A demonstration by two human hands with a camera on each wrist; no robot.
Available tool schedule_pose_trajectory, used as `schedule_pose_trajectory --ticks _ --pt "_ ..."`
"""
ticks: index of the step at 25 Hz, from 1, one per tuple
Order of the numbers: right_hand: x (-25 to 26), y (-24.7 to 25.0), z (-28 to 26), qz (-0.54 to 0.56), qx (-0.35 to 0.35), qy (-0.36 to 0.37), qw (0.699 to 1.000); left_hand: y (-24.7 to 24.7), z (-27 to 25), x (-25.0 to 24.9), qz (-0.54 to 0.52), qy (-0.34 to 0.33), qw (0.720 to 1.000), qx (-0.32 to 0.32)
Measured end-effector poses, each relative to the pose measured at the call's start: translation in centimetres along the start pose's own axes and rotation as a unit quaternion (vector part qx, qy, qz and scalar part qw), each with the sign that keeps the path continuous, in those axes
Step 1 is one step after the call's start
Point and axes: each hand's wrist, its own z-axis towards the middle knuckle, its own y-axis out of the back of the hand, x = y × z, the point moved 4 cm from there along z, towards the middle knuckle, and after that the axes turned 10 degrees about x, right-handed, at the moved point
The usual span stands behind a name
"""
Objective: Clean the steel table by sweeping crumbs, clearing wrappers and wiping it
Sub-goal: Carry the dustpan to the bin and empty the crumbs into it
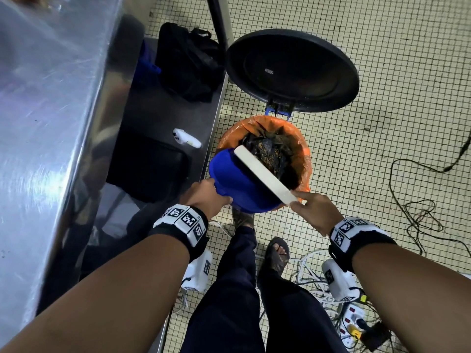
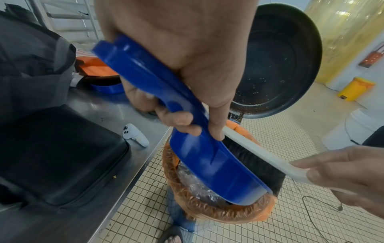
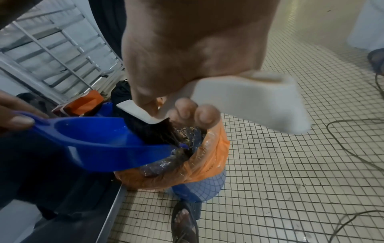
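Note:
My left hand (image 1: 206, 197) grips the handle of a blue dustpan (image 1: 237, 182) and tilts it over a pedal bin lined with an orange bag (image 1: 303, 151). My right hand (image 1: 313, 210) holds the white handle of a hand brush (image 1: 265, 174). The brush's black bristles (image 3: 153, 131) lie inside the dustpan (image 3: 99, 139) at its lip. Brown crumbs and dark waste fill the orange bag (image 3: 209, 156). The bin's black lid (image 1: 293, 70) stands open behind it. The steel table (image 1: 46, 103) runs along the left edge of the head view.
The table's lower shelf (image 1: 163, 115) holds a black bag (image 1: 188, 64), a black case (image 1: 147, 166) and a white controller (image 1: 186, 140). Cables (image 1: 418, 215) and a power strip (image 1: 356, 319) lie on the tiled floor at right. My sandalled feet (image 1: 277, 253) stand by the bin.

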Motion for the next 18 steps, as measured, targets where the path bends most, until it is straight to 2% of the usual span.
schedule_pose_trajectory --ticks 5,10,14,18 --pt "-0.3 0.3 0.1 -0.054 -0.002 -0.005 0.999 0.0 -0.5 0.4 0.019 0.001 1.0 0.003" --pt "0.6 0.2 0.1 0.01 -0.031 -0.005 0.999 -0.5 -0.5 0.6 0.018 0.003 1.0 0.005" --pt "0.4 -0.5 0.0 -0.019 0.012 0.021 1.0 0.1 -0.1 0.6 0.032 0.006 0.999 -0.015" --pt "-0.8 -0.2 -0.1 -0.07 0.023 0.002 0.997 0.6 0.3 1.5 0.066 0.023 0.997 -0.033"
